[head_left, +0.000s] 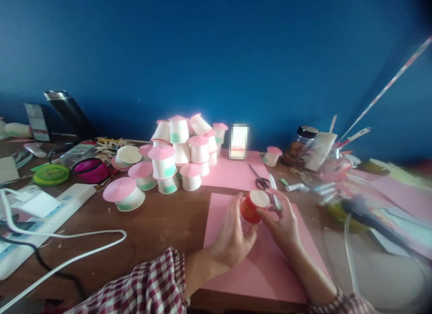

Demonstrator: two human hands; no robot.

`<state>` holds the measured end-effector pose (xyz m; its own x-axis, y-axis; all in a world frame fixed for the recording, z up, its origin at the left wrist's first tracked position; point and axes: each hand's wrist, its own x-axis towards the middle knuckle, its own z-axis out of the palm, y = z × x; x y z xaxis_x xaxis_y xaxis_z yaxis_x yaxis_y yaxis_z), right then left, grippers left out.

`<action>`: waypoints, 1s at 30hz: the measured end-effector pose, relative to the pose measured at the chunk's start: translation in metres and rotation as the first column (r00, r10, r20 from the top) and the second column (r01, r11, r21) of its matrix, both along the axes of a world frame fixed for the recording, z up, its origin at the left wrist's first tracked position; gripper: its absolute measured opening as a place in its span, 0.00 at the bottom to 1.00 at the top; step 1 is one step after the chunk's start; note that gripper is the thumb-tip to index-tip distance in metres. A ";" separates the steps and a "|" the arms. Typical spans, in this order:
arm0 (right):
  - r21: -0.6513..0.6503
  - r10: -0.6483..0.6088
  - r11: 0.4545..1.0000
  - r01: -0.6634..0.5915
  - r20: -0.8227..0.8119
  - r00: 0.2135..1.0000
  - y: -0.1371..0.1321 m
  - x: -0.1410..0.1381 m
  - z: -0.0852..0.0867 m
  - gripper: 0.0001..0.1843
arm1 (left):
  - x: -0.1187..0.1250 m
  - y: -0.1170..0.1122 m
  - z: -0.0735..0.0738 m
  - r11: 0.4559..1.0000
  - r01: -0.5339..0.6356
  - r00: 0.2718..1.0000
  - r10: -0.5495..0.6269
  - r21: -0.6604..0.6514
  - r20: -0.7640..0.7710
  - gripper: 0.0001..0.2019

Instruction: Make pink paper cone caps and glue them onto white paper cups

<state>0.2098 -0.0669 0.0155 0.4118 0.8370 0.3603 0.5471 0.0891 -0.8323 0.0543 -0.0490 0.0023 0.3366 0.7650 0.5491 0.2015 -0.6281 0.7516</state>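
Both hands hold a small red paper cup point(250, 209) with yellow markings and a pale, round top face; whether that face is its base or its mouth I cannot tell. My left hand point(232, 235) curls around its left side, thumb near the lower edge. From the right, the fingers and thumb of my right hand point(282, 224) press on it. Beneath them lies a sheet of pink paper point(266, 273). Dark-handled scissors point(262, 182) and a white pen-like item point(275, 192) lie just beyond my right hand.
Left of centre stand stacked white paper cups with pink paper discs point(164, 163). A white power strip point(77, 197) with cables lies at the left. Toward the right are a black-lidded jar point(300, 143), a black-handled tool point(374, 224) and paper scraps. A blue wall point(216, 53) rises behind.
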 end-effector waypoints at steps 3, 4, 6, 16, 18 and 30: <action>-0.004 0.012 1.000 -0.012 -0.011 1.000 -0.001 -0.001 0.002 0.34 | 0.001 0.004 0.003 0.998 0.025 0.999 -0.023 -0.062 0.029 0.33; -0.010 0.013 1.000 -0.013 -0.017 1.000 -0.001 -0.001 0.002 0.34 | 0.000 0.006 0.004 0.996 0.035 0.999 -0.033 -0.078 0.033 0.33; -0.009 0.007 1.000 -0.007 -0.025 1.000 -0.001 -0.001 0.002 0.34 | -0.004 0.012 0.009 0.994 0.037 0.999 -0.035 -0.103 0.024 0.34; -0.009 -0.001 1.000 0.001 0.025 1.000 -0.002 -0.001 0.007 0.32 | -0.054 0.042 0.048 0.941 -0.137 0.982 0.169 -0.308 0.079 0.17; -0.014 0.005 1.000 -0.004 0.039 0.999 -0.002 -0.002 0.009 0.31 | -0.056 0.036 0.047 0.937 -0.145 0.981 0.178 -0.318 0.080 0.16; -0.064 -0.006 0.998 0.006 -0.005 1.000 -0.003 -0.002 0.011 0.33 | -0.040 0.030 0.038 0.913 -0.042 0.998 0.056 -0.407 0.024 0.12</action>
<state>0.2076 -0.0694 0.0269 0.4184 0.8558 0.3042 0.5433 0.0325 -0.8389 0.0139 -0.0192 0.0403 0.2794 0.9395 0.1984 0.1933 -0.2574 0.9468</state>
